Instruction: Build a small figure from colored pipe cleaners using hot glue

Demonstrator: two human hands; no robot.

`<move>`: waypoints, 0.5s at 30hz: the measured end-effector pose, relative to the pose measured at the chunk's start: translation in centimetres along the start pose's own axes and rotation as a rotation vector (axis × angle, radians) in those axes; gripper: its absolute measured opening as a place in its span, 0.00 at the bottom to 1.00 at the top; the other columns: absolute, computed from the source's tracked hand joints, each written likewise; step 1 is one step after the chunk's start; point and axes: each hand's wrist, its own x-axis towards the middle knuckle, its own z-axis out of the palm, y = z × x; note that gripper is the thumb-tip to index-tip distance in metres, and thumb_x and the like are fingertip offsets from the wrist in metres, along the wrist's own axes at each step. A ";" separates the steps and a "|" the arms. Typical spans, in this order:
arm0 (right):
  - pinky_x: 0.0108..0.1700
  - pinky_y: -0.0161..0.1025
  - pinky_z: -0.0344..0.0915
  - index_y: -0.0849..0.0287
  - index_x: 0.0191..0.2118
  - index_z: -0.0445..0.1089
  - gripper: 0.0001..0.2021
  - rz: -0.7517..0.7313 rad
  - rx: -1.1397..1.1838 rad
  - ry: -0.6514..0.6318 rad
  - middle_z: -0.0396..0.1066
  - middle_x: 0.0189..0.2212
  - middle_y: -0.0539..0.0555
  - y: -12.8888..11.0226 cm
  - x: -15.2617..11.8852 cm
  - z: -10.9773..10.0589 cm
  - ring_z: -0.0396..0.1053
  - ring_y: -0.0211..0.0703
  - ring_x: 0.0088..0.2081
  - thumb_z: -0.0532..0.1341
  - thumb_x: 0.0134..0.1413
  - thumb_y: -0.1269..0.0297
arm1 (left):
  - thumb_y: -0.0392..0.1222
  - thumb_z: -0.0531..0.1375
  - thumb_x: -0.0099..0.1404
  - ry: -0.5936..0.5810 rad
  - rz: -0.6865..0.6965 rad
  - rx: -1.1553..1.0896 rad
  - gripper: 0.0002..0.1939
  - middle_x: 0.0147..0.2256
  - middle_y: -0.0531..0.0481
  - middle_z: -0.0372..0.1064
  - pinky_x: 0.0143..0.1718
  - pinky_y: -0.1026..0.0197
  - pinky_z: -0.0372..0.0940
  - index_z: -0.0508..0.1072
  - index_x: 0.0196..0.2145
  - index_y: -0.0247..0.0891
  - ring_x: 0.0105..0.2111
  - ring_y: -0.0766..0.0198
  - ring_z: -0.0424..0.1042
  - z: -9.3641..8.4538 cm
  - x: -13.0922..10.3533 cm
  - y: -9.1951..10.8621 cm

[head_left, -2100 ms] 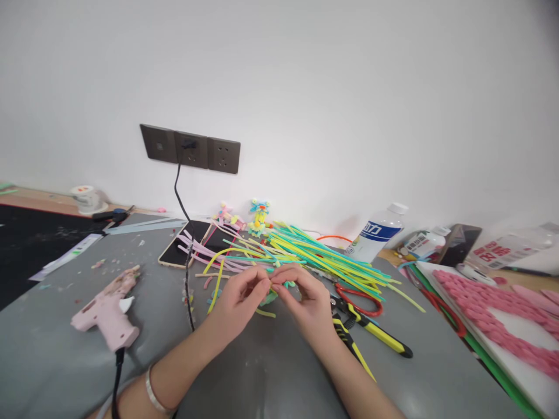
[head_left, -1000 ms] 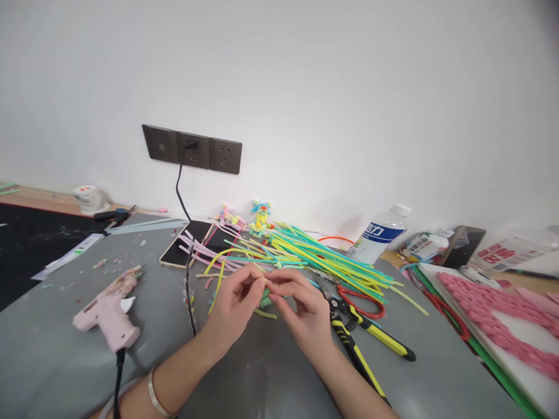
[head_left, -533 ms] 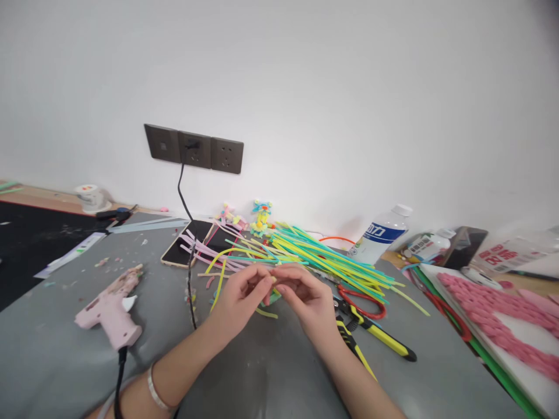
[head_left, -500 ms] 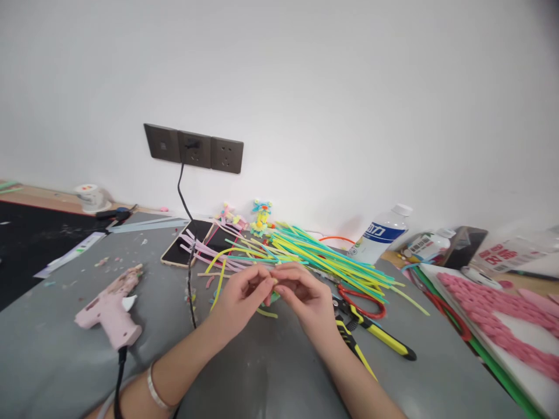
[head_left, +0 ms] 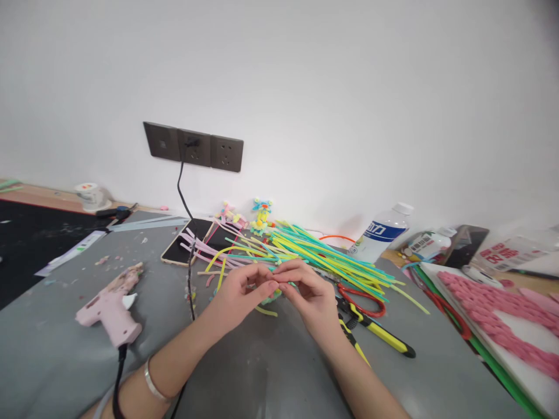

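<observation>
My left hand (head_left: 244, 294) and my right hand (head_left: 308, 291) meet at the fingertips over the middle of the grey table. Both are pinched closed; whatever lies between the fingertips is too small and hidden to name. A small green and yellow piece (head_left: 273, 298) shows partly behind and below the fingers. Beyond the hands spreads a pile of yellow and teal fuzzy stems (head_left: 332, 259), with pink-purple stems (head_left: 207, 250) to its left. Two small colourful figures, one pink (head_left: 230, 216) and one blue and yellow (head_left: 262, 216), are by the wall.
A pink glue gun (head_left: 113, 308) lies at the left, and its cord passes under my left forearm. Yellow-black pliers (head_left: 386, 337) and red-handled scissors (head_left: 364, 305) are right of my right hand. Behind are a bottle (head_left: 379, 233), phones (head_left: 179, 250) and a hanging black cable (head_left: 186, 203).
My fingertips have closed together slightly, and my right hand has shifted a little to the right. More of the green piece shows beneath the fingers.
</observation>
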 end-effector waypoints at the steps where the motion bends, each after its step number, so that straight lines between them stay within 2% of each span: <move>1: 0.44 0.41 0.69 0.50 0.40 0.79 0.07 -0.001 -0.024 -0.019 0.76 0.38 0.55 -0.1 0.0 -0.1 0.72 0.45 0.42 0.63 0.62 0.68 | 0.47 0.61 0.65 0.004 -0.007 0.001 0.12 0.25 0.56 0.62 0.26 0.68 0.56 0.70 0.29 0.36 0.25 0.70 0.60 -0.1 0.1 0.0; 3: 0.43 0.41 0.68 0.51 0.42 0.78 0.08 -0.005 -0.067 -0.037 0.75 0.40 0.56 -0.4 0.1 -0.2 0.72 0.46 0.44 0.61 0.64 0.67 | 0.47 0.60 0.65 -0.005 -0.039 -0.003 0.12 0.25 0.57 0.61 0.23 0.68 0.55 0.69 0.29 0.36 0.22 0.72 0.57 -0.4 0.1 0.2; 5: 0.41 0.40 0.67 0.54 0.43 0.77 0.09 -0.017 -0.142 -0.036 0.74 0.39 0.56 -0.5 0.2 -0.5 0.72 0.45 0.41 0.58 0.66 0.67 | 0.46 0.60 0.65 -0.093 -0.123 0.021 0.11 0.24 0.57 0.62 0.21 0.69 0.54 0.68 0.29 0.37 0.20 0.73 0.56 -0.9 -0.1 0.3; 7: 0.36 0.38 0.65 0.56 0.40 0.75 0.08 -0.024 -0.278 -0.089 0.73 0.32 0.54 -0.4 0.3 -0.8 0.70 0.42 0.33 0.57 0.66 0.67 | 0.44 0.60 0.64 -0.291 -0.254 0.102 0.09 0.22 0.58 0.63 0.20 0.69 0.54 0.69 0.29 0.37 0.18 0.73 0.57 -1.4 -0.4 0.4; 9: 0.31 0.35 0.60 0.58 0.34 0.74 0.09 -0.018 -0.426 -0.244 0.70 0.26 0.51 -0.1 0.3 -1.1 0.65 0.39 0.27 0.58 0.65 0.66 | 0.41 0.61 0.61 -0.525 -0.390 0.209 0.06 0.18 0.59 0.63 0.18 0.70 0.55 0.71 0.29 0.37 0.16 0.73 0.58 -1.8 -0.7 0.2; 10: 0.29 0.35 0.58 0.58 0.30 0.73 0.11 -0.013 -0.481 -0.338 0.68 0.23 0.50 0.0 0.3 -1.2 0.63 0.38 0.25 0.59 0.65 0.66 | 0.39 0.61 0.60 -0.585 -0.435 0.252 0.04 0.18 0.59 0.64 0.18 0.70 0.55 0.72 0.28 0.37 0.16 0.73 0.59 -2.0 -0.8 0.1; 12: 0.28 0.34 0.56 0.59 0.25 0.70 0.14 -0.003 -0.536 -0.498 0.66 0.20 0.49 0.4 0.2 -1.4 0.62 0.37 0.24 0.61 0.63 0.65 | 0.38 0.62 0.57 -0.625 -0.494 0.326 0.03 0.18 0.58 0.65 0.18 0.70 0.56 0.73 0.27 0.37 0.15 0.73 0.60 -2.2 -0.9 -0.4; 15: 0.28 0.33 0.56 0.58 0.27 0.73 0.09 0.047 -0.574 -0.597 0.68 0.19 0.48 0.6 0.0 -1.4 0.64 0.36 0.22 0.65 0.59 0.66 | 0.39 0.62 0.55 -0.587 -0.574 0.372 0.05 0.19 0.56 0.69 0.17 0.70 0.55 0.73 0.24 0.37 0.15 0.72 0.62 -2.3 -1.0 -1.0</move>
